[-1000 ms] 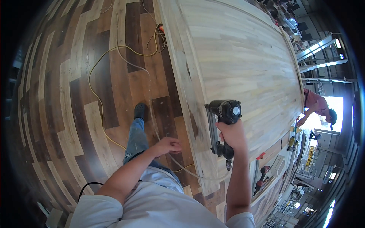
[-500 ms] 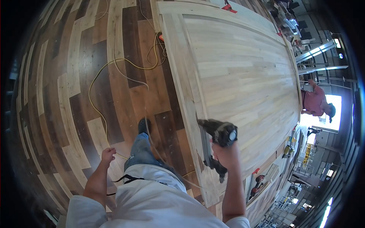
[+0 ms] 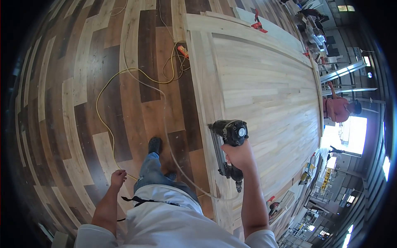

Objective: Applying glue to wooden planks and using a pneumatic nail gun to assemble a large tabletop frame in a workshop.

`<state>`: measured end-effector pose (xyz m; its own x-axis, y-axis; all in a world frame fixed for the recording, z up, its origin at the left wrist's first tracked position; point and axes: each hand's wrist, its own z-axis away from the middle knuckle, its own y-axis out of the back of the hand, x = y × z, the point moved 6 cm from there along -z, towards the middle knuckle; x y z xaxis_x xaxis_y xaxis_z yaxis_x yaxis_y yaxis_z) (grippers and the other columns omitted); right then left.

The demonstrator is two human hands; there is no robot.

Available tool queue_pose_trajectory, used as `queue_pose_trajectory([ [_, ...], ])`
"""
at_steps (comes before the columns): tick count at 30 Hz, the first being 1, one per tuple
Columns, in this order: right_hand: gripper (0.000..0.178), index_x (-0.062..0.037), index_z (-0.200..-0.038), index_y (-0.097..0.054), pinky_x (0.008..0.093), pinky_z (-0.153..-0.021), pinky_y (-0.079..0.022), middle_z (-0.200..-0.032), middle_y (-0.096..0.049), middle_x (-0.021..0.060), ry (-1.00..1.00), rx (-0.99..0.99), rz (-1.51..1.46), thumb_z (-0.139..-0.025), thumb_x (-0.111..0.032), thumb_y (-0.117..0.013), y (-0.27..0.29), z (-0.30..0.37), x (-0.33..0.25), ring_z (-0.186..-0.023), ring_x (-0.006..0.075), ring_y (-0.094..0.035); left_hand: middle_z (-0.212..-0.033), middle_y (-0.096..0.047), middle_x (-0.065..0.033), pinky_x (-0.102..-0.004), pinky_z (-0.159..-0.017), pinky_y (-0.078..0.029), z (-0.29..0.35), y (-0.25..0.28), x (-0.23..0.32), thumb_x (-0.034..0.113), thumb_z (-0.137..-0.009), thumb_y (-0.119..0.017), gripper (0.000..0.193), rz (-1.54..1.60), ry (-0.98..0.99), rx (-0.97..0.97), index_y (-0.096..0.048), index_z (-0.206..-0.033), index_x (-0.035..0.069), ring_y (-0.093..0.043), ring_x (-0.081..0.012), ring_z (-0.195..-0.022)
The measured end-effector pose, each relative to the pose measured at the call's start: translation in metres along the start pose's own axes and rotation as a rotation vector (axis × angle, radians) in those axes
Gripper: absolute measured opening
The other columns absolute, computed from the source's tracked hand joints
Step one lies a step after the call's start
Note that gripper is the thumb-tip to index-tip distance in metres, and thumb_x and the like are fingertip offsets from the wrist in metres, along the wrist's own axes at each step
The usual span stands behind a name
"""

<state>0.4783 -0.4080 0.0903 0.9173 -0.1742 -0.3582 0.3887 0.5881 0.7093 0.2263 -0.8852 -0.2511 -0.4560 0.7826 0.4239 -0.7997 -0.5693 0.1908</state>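
My right hand [image 3: 240,156] is wrapped round the grip of a black nail gun [image 3: 229,131]. Its nose rests at or just over the pale wooden frame strip [image 3: 202,82] along the near left edge of a large wood panel [image 3: 260,82]. A light air hose [image 3: 166,128] runs from the floor toward the rear end of the tool. My left hand [image 3: 118,177] hangs low over the floor at my left side, fingers curled in, with nothing visible in them. Behind it passes a yellow cord [image 3: 108,124], apparently not held.
Red clamps [image 3: 259,27] sit at the panel's far edge. An orange-red object [image 3: 182,51] lies on the plank floor [image 3: 93,74] among cord loops. Another person [image 3: 340,109] in a red shirt stands beyond the panel. Benches and tools line the right side.
The nail gun has shifted left and slightly up, its nose now at the edge strip. My left hand has lowered a little. The person in red has turned and changed arm position.
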Motion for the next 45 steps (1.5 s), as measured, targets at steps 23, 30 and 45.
queue_pose_trajectory([
  [23, 0.02, 0.0017, -0.068, -0.063, 0.0323, -0.049, -0.048, -0.054, -0.059, 0.0085, 0.095, 0.009, -0.148, -0.074, -0.017, -0.063, 0.033, -0.055, -0.104, -0.047, 0.016, -0.06, -0.09, -0.066, -0.0025, -0.0296, -0.067, -0.051, 0.015, 0.013, 0.016, 0.016, -0.088, -0.061, 0.03, 0.09, 0.113, -0.018, -0.062, -0.116, 0.004, -0.064, -0.0149, -0.076],
  [30, 0.022, 0.0027, -0.066, -0.062, 0.0325, -0.048, -0.049, -0.053, -0.058, 0.0092, 0.119, -0.025, -0.065, -0.074, -0.018, -0.063, 0.02, -0.078, -0.14, -0.045, 0.0172, -0.059, -0.085, -0.065, -0.0031, -0.0289, -0.061, -0.05, 0.02, 0.011, -0.002, 0.015, -0.087, -0.061, 0.025, 0.169, 0.17, 0.026, -0.065, -0.109, 0.004, -0.063, -0.0148, -0.069],
  [45, 0.014, 0.0026, -0.085, -0.061, 0.0285, -0.04, -0.046, -0.077, -0.066, 0.0108, 0.158, -0.023, -0.169, -0.077, -0.009, -0.059, 0.051, -0.137, -0.186, -0.045, 0.012, -0.052, -0.092, -0.066, -0.0046, -0.0325, -0.069, -0.051, 0.037, 0.013, -0.012, 0.02, -0.089, -0.058, 0.028, 0.107, 0.197, -0.006, -0.063, -0.113, 0.006, -0.063, -0.0174, -0.078],
])
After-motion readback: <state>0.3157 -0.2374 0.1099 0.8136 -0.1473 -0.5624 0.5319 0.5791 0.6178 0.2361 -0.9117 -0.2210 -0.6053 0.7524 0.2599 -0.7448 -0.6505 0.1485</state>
